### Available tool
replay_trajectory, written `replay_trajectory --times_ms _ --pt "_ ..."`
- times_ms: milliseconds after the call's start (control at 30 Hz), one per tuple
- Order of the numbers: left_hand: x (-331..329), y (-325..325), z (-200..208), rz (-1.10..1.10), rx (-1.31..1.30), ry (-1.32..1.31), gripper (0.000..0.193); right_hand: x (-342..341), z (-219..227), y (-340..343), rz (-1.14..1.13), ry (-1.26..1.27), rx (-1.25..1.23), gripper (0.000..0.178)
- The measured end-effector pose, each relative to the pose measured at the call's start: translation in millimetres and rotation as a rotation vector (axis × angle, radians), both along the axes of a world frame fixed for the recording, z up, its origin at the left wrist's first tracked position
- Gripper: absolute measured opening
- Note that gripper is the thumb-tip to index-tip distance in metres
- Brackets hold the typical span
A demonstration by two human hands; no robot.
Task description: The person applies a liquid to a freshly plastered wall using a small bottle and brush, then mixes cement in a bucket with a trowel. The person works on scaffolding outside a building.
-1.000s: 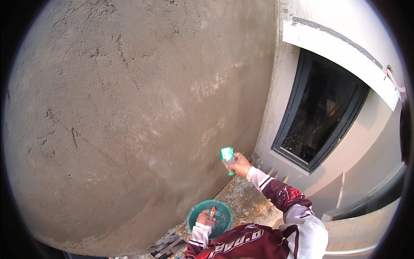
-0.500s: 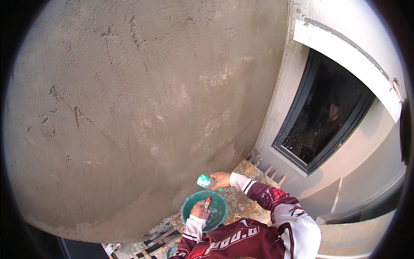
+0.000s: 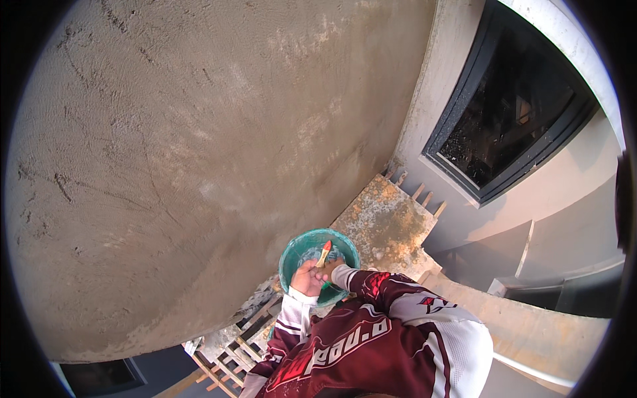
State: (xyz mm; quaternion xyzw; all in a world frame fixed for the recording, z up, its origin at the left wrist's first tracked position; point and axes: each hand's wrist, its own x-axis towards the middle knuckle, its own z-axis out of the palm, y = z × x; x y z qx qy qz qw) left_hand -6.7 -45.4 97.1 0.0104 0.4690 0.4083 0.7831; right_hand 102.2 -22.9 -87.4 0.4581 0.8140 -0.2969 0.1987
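1. Place: a building site, apparently along a building's outer face, in daylight.
2. Wall: broad grey-brown cement-rendered wall; rough, trowel-marked, pale in patches, unpainted.
3. Window: dark-framed, dark-glazed window, set in a pale grey wall adjoining the render.
4. Platform: mottled tan-and-grey flat platform, stained, beside the rendered wall's foot.
5. Timber: short pale wooden battens, projecting at the platform's edge; pale wooden slatwork, lower left.
6. Equipment: round green plastic basin; slim red-and-tan hand tool above it.
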Motion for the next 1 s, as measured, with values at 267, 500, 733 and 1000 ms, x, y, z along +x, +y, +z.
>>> replay_trajectory --times_ms 267,500,733,1000 --pt "-11.3 -6.8 -36.1 -0.004 -0.016 -0.006 0.009 22.2 20.8 -2.7 -0.285 0.549 -0.168 0.060" --pt "-24.1 -23.3 -70.6 0.132 -0.033 0.028 0.012 77.6 114.7 43.8 -0.405 0.416 -0.094 0.073" --pt "-30.2 -28.9 -96.7 0.230 -0.143 0.103 0.010 49.2 299.2 134.0 -0.439 0.932 -0.155 0.043" --pt "-34.9 -48.2 -75.5 0.367 -0.102 0.086 0.012 21.4 151.4 95.8 -0.336 0.757 -0.212 0.070"
